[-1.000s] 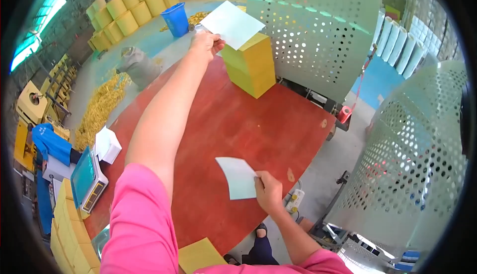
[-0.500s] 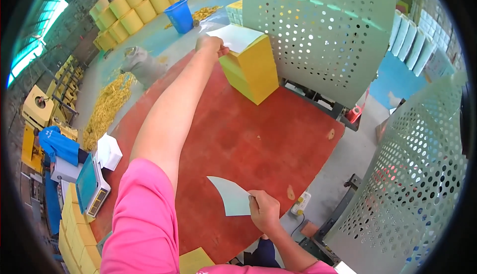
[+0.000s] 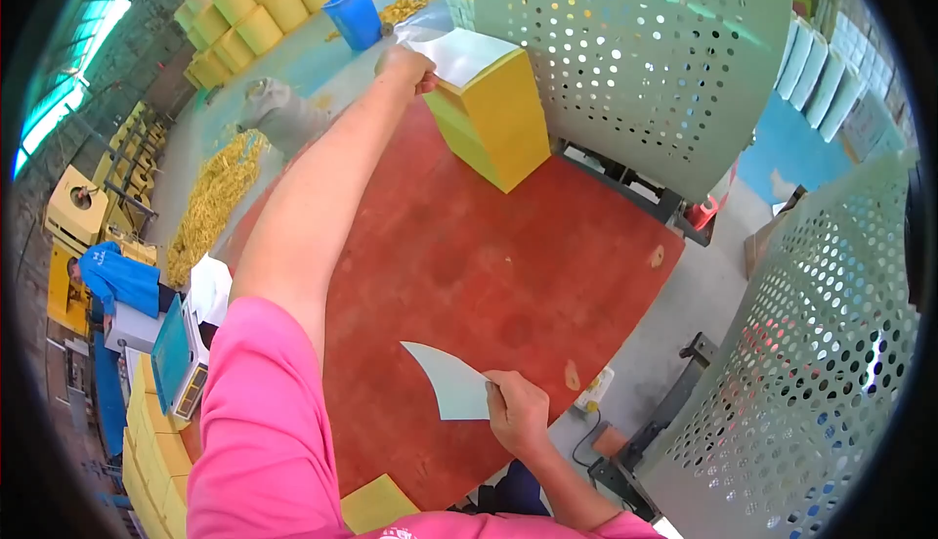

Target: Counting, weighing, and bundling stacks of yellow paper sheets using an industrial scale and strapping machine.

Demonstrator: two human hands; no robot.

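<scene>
A reddish-brown table (image 3: pixel 489 256) fills the middle of the frame. A yellow block (image 3: pixel 493 124) stands on its upper edge, and another yellow piece (image 3: pixel 376 505) lies at its lower edge.

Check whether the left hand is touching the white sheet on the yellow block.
Touching. The head view shows the left hand gripping the near edge of the white sheet, which lies across the top of the yellow block; no gap shows.
</scene>
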